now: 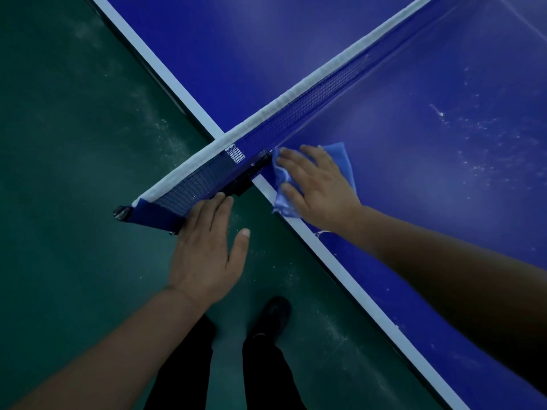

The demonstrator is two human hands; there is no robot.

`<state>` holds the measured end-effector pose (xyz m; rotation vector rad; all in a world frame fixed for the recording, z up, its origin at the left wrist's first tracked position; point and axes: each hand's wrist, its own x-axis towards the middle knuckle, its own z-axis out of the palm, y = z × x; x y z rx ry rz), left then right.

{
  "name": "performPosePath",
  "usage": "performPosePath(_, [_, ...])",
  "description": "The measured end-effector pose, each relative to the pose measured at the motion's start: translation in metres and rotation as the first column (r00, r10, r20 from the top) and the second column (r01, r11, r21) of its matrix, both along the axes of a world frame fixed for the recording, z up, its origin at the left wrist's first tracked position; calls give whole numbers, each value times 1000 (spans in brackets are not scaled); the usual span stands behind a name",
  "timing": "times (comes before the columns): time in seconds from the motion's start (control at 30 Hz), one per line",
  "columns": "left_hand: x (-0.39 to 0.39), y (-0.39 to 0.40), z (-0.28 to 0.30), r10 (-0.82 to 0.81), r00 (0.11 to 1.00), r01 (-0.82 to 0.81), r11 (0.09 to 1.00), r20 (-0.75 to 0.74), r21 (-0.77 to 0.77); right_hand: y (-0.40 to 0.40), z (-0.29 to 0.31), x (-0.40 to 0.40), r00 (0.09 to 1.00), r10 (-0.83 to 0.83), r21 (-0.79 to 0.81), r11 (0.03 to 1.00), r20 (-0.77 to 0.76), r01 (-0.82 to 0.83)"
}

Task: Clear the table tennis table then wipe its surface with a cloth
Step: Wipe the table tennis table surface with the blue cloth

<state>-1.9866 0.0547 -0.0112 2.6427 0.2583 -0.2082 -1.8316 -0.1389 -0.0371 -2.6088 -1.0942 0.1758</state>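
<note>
Light blue cloth (340, 161) lies bunched flat on the blue bench (444, 179), at the near side edge where the white border line (340, 263) runs, right beside the foot of the net. One corner of the cloth hangs over that white line toward the floor side.

Right hand (316, 184) lies palm down on top of the cloth. Fingers straight and spread, pressing the fabric against the surface, not curled round it. Fingertips reach to just beside the black net clamp (248, 176).

Net (302, 113): dark blue mesh with white top band, running diagonally across the bench and overhanging its edge. The overhanging end finishes in a blue post (148, 214) with a dark cap.

Left hand (207, 255) is off the bench, over the floor. Fingers extended and held together, tips touching the lower edge of the overhanging net section near the clamp; thumb sticks out to the side, free. It grips nothing.

Bench surface to the right of the cloth carries scattered pale specks and smears (461, 134). A small white chipped mark sits on the edge line below the right wrist.

Dark green floor (74, 143), dusty in patches. Below: dark trouser legs and one black shoe (273, 316).
</note>
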Motion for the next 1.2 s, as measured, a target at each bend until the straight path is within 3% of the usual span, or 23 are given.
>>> performPosePath(0.2, [0, 0, 1, -12, 1000, 12, 1000, 4, 17, -13, 1, -6, 948, 318, -73, 945, -8, -318])
performPosePath(0.37, [1, -2, 1, 10, 1000, -10, 1000, -2, -1, -2, 0, -9, 991, 133, -56, 990, 21, -132])
performPosePath(0.5, [0, -1, 0, 10, 1000, -10, 1000, 8, 5, 3, -2, -11, 939, 345, -51, 938, 10, -344])
performPosePath(0.67, [-2, 0, -2, 23, 1000, -23, 1000, -3, -9, -7, 3, 9, 996, 85, -85, 993, 35, -82])
performPosePath(0.73, [-1, -2, -1, 18, 1000, -18, 1000, -1, -14, 1, 1, -9, 984, 175, -66, 983, 43, -172])
performPosePath(0.8, [-1, -1, -1, 20, 1000, -20, 1000, 6, -9, 3, -5, -22, 914, 404, -62, 914, 46, -401])
performPosePath(0.87, [-2, 0, -2, 13, 1000, -12, 1000, 7, -6, -3, -4, -12, 857, 509, -75, 860, 81, -504])
performPosePath(0.9, [-1, 0, -2, 7, 1000, -7, 1000, 6, -11, -6, -4, -3, 876, 468, -64, 884, 118, -463])
performPosePath(1.0, [-1, 1, 0, 4, 1000, -5, 1000, -7, -18, -30, -6, 36, 967, 107, -74, 993, 230, -92])
performPosePath(1.03, [-1, 1, 1, 4, 1000, -4, 1000, -10, -23, -43, -2, 47, 973, -47, -79, 995, 226, 67])
performPosePath(1.1, [-2, 0, 2, 4, 1000, -5, 999, -10, -34, -51, 3, 51, 905, -417, -63, 904, 79, 422])
performPosePath(1.13, [-2, 0, 3, 9, 1000, -9, 999, -10, -34, -43, 3, 41, 868, -495, -73, 865, 39, 496])
performPosePath(1.2, [0, 0, 5, 14, 1000, -13, 999, 5, -39, -19, -2, -1, 921, -387, -125, 912, 50, 390])
